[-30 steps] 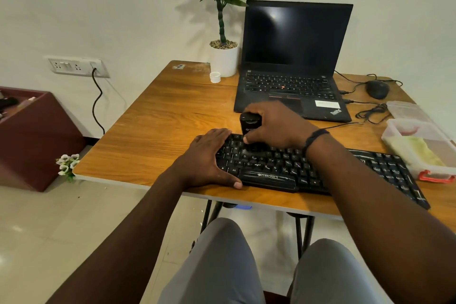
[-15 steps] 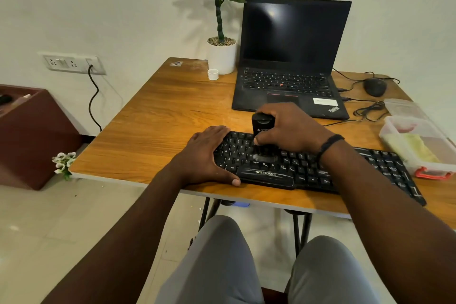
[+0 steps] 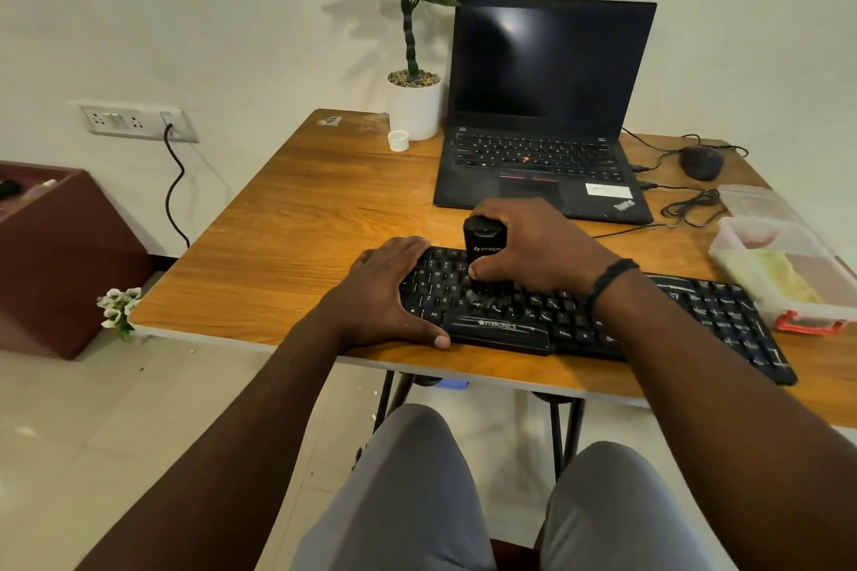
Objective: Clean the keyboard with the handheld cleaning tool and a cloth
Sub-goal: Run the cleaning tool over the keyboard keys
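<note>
a long black plastic keyboard [image 3: 598, 315] with white lettering lies along the near edge of the orange-brown wooden table [image 3: 297, 236], its right end reaching toward the table's right side. the left hand [image 3: 389, 292] rests flat over the keyboard's left end, fingers straight and spread a little, the thumb lying along the front edge just beside the glossy black wrist bar. the right hand [image 3: 538, 246] is curled round a short black cylindrical handheld cleaning tool [image 3: 484, 255], fingers wrapped behind it and thumb pressed to its front; the tool stands upright with its lower end down on the keys in the left-middle part of the keyboard (whether bristles or a nozzle meet the keys is hidden by blur). a dark braided band circles the right wrist.

behind the keyboard sits an open black laptop [image 3: 542, 116] with a dark screen, and left of it a white pot holding a green leafy plant [image 3: 412, 60], with a small white cap [image 3: 398, 140] just in front of the pot. a black computer mouse [image 3: 701, 162] and loose black cables lie to the laptop's right. near the table's right edge stands a clear plastic box with a red latch [image 3: 783, 274], and inside it a pale yellow cloth [image 3: 770, 274]. grey-trousered knees show below the table.
</note>
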